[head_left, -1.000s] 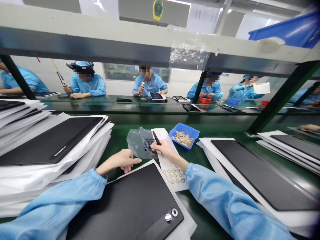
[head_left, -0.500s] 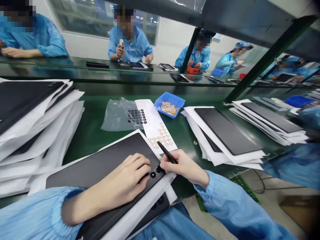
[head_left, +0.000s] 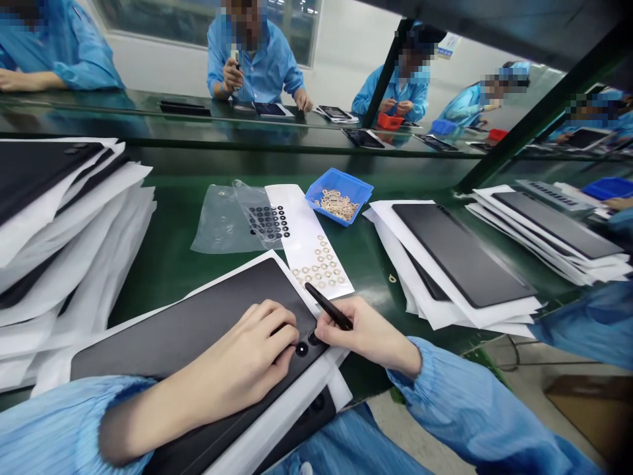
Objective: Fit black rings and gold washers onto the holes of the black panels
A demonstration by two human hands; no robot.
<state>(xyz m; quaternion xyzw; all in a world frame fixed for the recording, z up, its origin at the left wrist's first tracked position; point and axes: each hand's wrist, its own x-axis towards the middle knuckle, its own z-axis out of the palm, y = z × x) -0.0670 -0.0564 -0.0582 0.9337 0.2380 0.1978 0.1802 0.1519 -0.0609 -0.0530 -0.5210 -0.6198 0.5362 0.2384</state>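
Note:
A dark grey tablet back panel (head_left: 217, 303) lies slanted in front of me on white sheets. My left hand (head_left: 257, 349) rests on it, fingers bent and slightly apart, thumb beside a round black camera ring (head_left: 302, 349). In my right hand (head_left: 353, 330) is a slim black pen-shaped tool (head_left: 329, 306), gripped between thumb and fingers, its rear end pointing up and left. These fingertips are at the second camera ring (head_left: 312, 338), partly covering it; the tool's working tip is hidden. Beneath, another dark panel (head_left: 297, 432) shows its edge.
Beyond the panel lies a white sheet (head_left: 321, 218) with black rings and pale small rings, partly under a clear plastic bag (head_left: 212, 221). A blue tray (head_left: 341, 181) holds pale rings. Stacked panels and sheets stand left (head_left: 99, 264) and right (head_left: 459, 257). Co-workers sit opposite.
The view has tilted and shifted slightly, so the surroundings sit a little differently. Both hands stay at the same spots on the panel, and the tool remains in my right hand.

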